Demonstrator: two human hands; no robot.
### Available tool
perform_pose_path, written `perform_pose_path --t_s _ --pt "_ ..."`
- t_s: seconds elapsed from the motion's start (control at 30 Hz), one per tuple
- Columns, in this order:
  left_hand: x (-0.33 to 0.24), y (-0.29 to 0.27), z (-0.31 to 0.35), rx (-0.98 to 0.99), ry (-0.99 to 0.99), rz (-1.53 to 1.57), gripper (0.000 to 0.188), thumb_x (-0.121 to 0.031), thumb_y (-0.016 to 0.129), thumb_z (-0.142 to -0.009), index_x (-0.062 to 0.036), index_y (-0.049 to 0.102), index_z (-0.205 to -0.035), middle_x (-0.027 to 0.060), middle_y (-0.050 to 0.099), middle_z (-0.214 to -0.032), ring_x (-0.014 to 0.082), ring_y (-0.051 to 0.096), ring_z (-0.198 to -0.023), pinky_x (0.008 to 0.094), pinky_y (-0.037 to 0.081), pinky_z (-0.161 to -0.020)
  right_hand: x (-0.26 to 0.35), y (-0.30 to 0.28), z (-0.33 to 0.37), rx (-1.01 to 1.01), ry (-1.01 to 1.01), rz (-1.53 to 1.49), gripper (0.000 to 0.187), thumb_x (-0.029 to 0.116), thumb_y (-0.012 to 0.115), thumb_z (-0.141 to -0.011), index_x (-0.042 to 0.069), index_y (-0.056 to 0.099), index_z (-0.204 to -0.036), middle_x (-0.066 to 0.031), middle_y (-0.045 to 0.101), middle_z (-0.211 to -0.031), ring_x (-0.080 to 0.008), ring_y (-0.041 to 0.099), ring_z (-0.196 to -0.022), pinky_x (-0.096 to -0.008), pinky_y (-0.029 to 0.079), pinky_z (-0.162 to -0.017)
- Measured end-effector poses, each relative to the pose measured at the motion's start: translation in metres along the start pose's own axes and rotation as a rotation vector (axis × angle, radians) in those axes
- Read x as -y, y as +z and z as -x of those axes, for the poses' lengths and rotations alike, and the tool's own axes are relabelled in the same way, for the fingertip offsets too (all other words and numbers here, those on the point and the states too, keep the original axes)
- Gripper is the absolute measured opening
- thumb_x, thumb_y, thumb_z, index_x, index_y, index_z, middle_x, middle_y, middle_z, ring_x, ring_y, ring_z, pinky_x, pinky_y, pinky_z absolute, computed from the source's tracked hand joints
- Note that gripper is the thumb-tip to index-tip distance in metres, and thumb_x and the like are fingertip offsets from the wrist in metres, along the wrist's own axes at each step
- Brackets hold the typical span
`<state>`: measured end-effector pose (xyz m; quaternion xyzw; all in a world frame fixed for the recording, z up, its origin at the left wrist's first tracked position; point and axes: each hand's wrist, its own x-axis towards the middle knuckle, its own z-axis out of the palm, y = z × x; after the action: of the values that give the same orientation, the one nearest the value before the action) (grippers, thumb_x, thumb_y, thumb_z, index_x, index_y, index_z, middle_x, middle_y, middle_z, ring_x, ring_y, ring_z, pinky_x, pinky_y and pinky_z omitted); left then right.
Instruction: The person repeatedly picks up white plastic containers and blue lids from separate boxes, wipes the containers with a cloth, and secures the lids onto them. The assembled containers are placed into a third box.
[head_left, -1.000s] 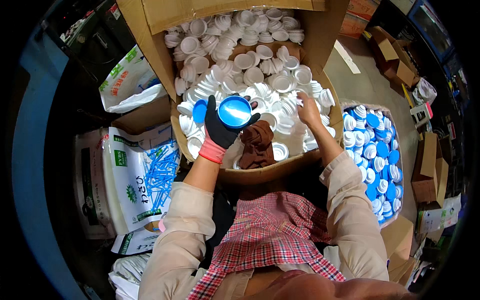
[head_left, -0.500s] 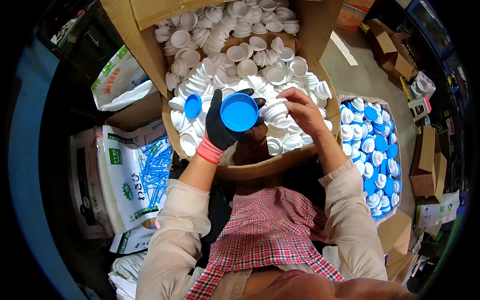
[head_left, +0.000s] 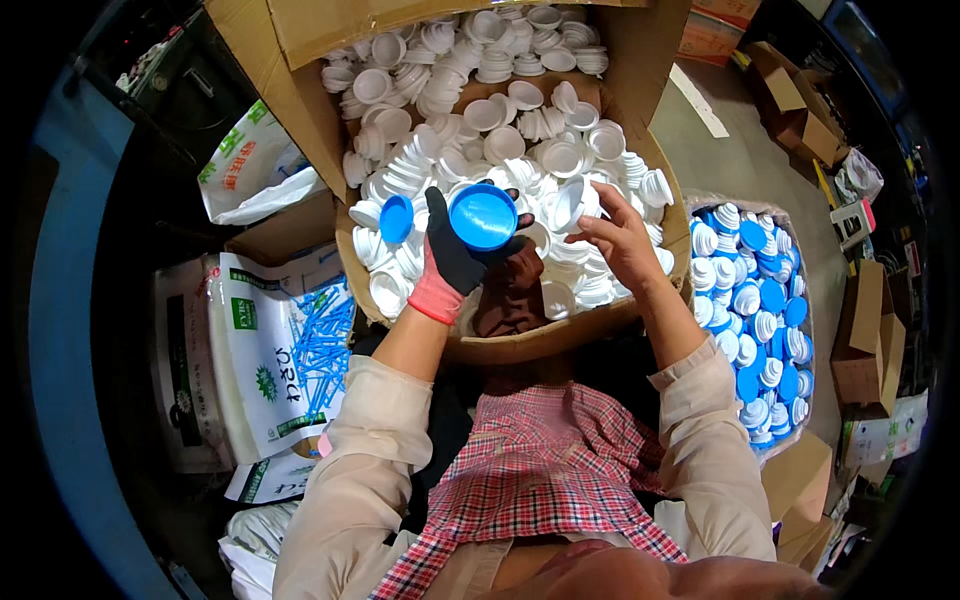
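My left hand (head_left: 456, 245), in a black glove with a pink cuff, holds a round blue cap (head_left: 483, 217) with its hollow side up. To the right of it my bare right hand (head_left: 622, 240) pinches a white ribbed plug (head_left: 573, 205) by its edge, its hollow partly showing. Both hands are over the near part of a large cardboard box (head_left: 545, 345) of loose white plugs (head_left: 560, 158). A second blue cap (head_left: 396, 218) lies on the plugs, left of my gloved thumb. Below the gloved hand is a brown thing (head_left: 512, 295) I cannot make out.
At the right stands a lined container of blue caps and white plugs (head_left: 758, 325). Left of the box, thin blue plastic sticks (head_left: 322, 335) lie on a white printed bag (head_left: 262, 375). Open cardboard boxes (head_left: 868, 340) stand on the floor farther right.
The white plug has tipped in my right hand, from ribs showing to hollow side showing, and sits slightly farther from the blue cap. The whole view has shifted a little.
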<state>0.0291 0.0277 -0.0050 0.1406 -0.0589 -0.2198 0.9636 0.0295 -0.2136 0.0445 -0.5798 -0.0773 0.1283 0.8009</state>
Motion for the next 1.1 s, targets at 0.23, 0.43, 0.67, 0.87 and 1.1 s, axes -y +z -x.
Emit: perform_pose_path --t_s 0.23,0.43,0.67,0.87,1.1 --pt "-0.001 0.004 0.002 0.063 0.23 -0.694 0.068 -0.052 0.037 -0.094 -0.0041 0.033 -0.141 0.0259 0.036 -0.143 0.0495 0.032 -0.132 0.0679 0.024 -0.107 0.01 0.013 0.003 0.021 -0.118 -0.166 0.045 0.012 0.063 -0.088 0.014 0.043 -0.128 -0.0092 0.049 -0.122 -0.0186 0.056 -0.097 -0.0319 0.053 -0.067" --pt "0.0 0.016 0.007 0.031 0.123 -0.075 0.068 -0.052 0.037 -0.096 -0.002 0.031 -0.141 0.025 0.037 -0.143 0.0413 0.034 -0.134 0.059 0.026 -0.111 0.012 0.032 0.007 0.179 -0.085 -0.065 0.063 0.01 0.072 -0.079 0.014 0.041 -0.133 -0.0081 0.048 -0.123 -0.0177 0.055 -0.099 -0.031 0.05 -0.072" --pt "0.009 0.041 0.02 0.032 0.442 -0.854 0.059 -0.045 0.029 -0.102 -0.0019 0.034 -0.142 0.0187 0.049 -0.135 0.0264 0.05 -0.122 0.0387 0.039 -0.104 0.009 0.081 0.02 -0.002 -0.57 0.869 0.064 0.013 0.08 -0.068 0.006 0.053 -0.126 -0.0112 0.051 -0.109 -0.0221 0.057 -0.091 -0.0308 0.048 -0.072" --pt "0.019 0.034 0.02 0.063 0.306 -0.344 0.065 -0.052 0.033 -0.099 -0.003 0.035 -0.142 0.0146 0.05 -0.134 0.0255 0.051 -0.119 0.0374 0.039 -0.103 0.001 0.094 0.02 -0.015 -0.63 1.005 0.065 0.018 0.081 -0.069 0.004 0.05 -0.124 -0.0141 0.047 -0.097 -0.0299 0.055 -0.081 -0.0361 0.048 -0.069" --pt "0.017 0.041 0.022 0.066 0.378 -0.499 0.06 -0.045 0.033 -0.101 -0.0004 0.035 -0.141 0.0134 0.051 -0.132 0.0228 0.052 -0.118 0.0347 0.04 -0.102 -0.003 0.094 0.018 -0.03 -0.738 1.042 0.067 0.015 0.083 -0.067 0.005 0.052 -0.125 -0.0106 0.049 -0.099 -0.0216 0.055 -0.081 -0.0293 0.049 -0.064"
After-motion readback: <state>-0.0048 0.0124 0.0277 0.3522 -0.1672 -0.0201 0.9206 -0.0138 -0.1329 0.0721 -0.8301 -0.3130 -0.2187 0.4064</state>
